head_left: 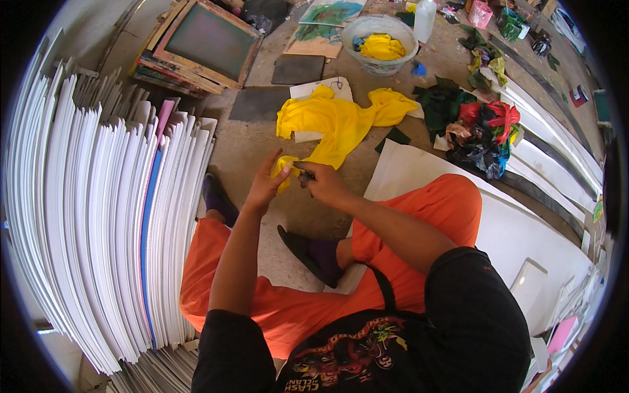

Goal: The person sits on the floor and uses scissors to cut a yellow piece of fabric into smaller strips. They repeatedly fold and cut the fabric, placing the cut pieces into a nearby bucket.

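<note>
A bright yellow cloth (pixel 341 128) lies bunched on the floor in front of me, one end drawn toward my hands. My left hand (pixel 265 185) pinches that end between thumb and fingers, and a bit of it shows beside the thumb. Close against it, my right hand (pixel 324 185) is closed round a small dark tool (pixel 305 177), perhaps scissors; its exact kind is too small to tell. The tool's tip is at the yellow cloth, by the left thumb. Under the cloth, a white board (pixel 337 88) partly shows.
Tall stacked white sheets (pixel 98 196) stand at left. Wooden-framed screens (pixel 209 46) lean behind. Farther off is a clear basin (pixel 380 62) holding yellow cloth, beside a translucent bottle (pixel 425 19). At right lie dark green cloth (pixel 442 105), a heap of coloured scraps (pixel 485 137) and a white sheet (pixel 517 229).
</note>
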A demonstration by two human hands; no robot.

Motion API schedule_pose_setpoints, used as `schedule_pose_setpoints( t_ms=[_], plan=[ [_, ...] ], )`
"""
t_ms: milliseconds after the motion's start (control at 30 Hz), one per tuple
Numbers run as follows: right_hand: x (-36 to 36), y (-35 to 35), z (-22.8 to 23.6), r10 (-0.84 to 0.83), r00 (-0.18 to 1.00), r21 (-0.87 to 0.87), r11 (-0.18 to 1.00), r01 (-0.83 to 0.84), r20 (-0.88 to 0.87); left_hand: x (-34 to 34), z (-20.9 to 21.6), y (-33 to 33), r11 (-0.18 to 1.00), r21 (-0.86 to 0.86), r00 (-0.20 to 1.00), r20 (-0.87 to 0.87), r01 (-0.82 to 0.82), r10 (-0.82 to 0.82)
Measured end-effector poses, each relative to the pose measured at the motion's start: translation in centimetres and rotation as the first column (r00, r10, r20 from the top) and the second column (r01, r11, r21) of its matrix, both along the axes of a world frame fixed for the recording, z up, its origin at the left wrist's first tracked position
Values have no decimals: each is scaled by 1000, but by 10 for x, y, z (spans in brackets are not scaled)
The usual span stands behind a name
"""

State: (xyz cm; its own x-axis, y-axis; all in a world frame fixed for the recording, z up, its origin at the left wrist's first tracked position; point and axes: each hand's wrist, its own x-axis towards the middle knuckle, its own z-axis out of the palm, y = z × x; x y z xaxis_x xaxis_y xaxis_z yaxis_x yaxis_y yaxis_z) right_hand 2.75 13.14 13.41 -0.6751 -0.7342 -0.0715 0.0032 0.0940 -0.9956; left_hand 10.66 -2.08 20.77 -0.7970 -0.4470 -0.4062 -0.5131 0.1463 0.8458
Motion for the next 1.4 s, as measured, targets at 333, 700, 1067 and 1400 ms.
schedule_pose_setpoints(
  t_ms=[333,700,1067,1400],
  plan=[
    [-24,6,-13,120,955,-54,993,-109,273,14,-44,-20,963,254,996,-22,86,-83],
    [-64,28,3,91,950,-80,994,-70,299,7,-4,-44,927,241,925,181,286,-333],
    [-52,24,20,145,936,50,984,-170,322,3,6,-104,662,-383,692,659,645,-294],
    [-28,12,4,216,933,35,971,-235,287,17,0,-138,617,-517,659,752,593,-3]
  ],
)
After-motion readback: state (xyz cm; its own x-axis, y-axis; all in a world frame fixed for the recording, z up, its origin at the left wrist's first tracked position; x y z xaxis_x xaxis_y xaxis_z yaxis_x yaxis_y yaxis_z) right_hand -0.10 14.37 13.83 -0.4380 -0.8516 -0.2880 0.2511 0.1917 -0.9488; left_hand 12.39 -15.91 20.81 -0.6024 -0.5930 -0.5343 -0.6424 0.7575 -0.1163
